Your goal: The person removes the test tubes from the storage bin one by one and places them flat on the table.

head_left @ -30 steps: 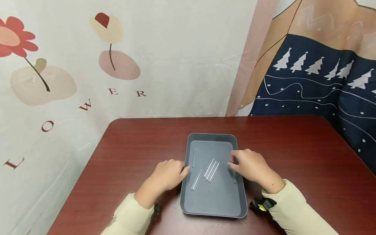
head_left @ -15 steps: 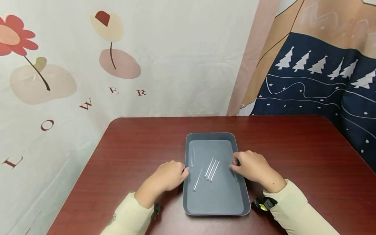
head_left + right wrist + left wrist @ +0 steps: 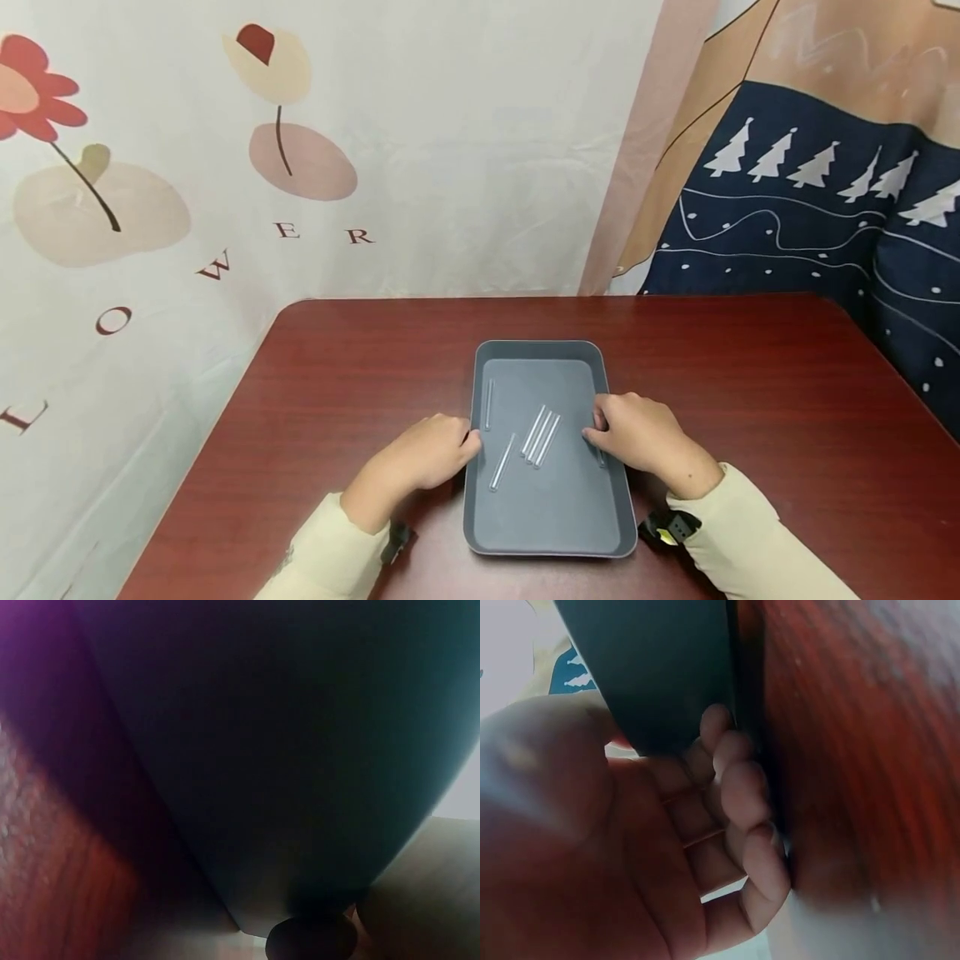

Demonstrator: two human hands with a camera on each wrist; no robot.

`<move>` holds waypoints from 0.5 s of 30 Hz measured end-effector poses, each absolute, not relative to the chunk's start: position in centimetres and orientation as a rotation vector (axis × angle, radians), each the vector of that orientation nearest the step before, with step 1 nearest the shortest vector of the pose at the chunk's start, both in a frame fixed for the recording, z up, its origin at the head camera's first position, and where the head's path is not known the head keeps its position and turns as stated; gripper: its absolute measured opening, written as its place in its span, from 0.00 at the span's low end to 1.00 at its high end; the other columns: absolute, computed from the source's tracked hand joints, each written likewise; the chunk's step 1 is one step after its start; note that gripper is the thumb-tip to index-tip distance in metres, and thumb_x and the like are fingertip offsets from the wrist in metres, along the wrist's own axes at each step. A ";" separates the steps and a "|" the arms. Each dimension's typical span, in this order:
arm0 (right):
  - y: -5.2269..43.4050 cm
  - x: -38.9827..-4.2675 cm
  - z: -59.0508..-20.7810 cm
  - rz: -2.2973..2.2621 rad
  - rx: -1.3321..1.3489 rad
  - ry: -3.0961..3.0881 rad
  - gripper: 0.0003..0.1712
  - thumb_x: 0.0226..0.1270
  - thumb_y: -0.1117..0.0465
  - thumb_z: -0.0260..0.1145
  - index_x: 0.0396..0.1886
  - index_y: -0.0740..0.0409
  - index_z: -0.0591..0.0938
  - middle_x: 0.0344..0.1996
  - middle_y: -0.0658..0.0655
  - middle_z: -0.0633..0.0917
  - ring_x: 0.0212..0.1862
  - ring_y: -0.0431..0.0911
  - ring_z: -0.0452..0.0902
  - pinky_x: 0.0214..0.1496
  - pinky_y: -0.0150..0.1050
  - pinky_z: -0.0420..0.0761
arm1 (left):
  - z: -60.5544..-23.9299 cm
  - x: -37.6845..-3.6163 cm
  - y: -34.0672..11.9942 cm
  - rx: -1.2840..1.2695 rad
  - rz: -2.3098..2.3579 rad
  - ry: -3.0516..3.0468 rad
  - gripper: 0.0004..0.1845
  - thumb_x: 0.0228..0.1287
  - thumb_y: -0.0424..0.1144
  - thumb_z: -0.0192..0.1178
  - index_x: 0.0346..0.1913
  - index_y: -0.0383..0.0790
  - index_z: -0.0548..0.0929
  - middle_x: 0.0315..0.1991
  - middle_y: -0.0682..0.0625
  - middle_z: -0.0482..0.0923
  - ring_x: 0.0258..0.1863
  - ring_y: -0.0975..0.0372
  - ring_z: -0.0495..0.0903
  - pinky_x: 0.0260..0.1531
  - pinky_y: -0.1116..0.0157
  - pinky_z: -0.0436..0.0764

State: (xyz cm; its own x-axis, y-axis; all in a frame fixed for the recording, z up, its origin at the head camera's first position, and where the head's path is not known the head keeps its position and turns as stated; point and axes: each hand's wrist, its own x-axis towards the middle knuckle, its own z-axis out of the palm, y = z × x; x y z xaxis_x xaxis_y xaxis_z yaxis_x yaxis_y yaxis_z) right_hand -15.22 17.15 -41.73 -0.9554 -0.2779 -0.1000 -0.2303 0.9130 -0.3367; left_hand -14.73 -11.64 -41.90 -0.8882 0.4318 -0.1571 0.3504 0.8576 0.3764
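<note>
Head view: grey tray on dark red table, shifted slightly since a second ago; glass tubes inside rolled little. Both hands stay on its long edges. Left hand curls fingers around left rim, gripping. Right hand clasps right rim, thumb inside, beside another tube.

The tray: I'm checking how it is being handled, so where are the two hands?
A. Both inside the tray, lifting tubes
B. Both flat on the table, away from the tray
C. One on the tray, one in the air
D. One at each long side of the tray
D: in the head view the left hand is at the left rim of the grey tray and the right hand at its right rim, with the clear tubes lying between.
</note>
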 end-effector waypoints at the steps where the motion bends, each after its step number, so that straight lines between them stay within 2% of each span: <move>1: 17.1 -15.2 -41.8 -0.492 -0.393 2.923 0.21 0.61 0.52 0.72 0.19 0.49 0.69 0.14 0.48 0.69 0.18 0.41 0.65 0.21 0.37 0.61 | -41.9 -14.7 -11.6 0.593 0.503 2.796 0.20 0.71 0.42 0.46 0.16 0.48 0.63 0.15 0.56 0.59 0.21 0.60 0.68 0.31 0.60 0.73; 5: 17.2 -15.2 -41.9 -0.510 -0.406 2.895 0.21 0.62 0.52 0.71 0.18 0.49 0.69 0.13 0.48 0.69 0.18 0.41 0.65 0.20 0.37 0.61 | -41.8 -14.7 -11.6 0.581 0.509 2.790 0.20 0.71 0.42 0.46 0.17 0.48 0.66 0.16 0.55 0.61 0.23 0.59 0.69 0.33 0.58 0.74; 15: 17.4 -15.4 -42.2 -0.563 -0.422 2.877 0.21 0.63 0.53 0.71 0.17 0.50 0.70 0.13 0.48 0.70 0.17 0.40 0.66 0.20 0.36 0.62 | -41.8 -14.9 -11.5 0.603 0.513 2.766 0.20 0.69 0.41 0.45 0.16 0.48 0.62 0.16 0.55 0.58 0.22 0.60 0.67 0.32 0.60 0.73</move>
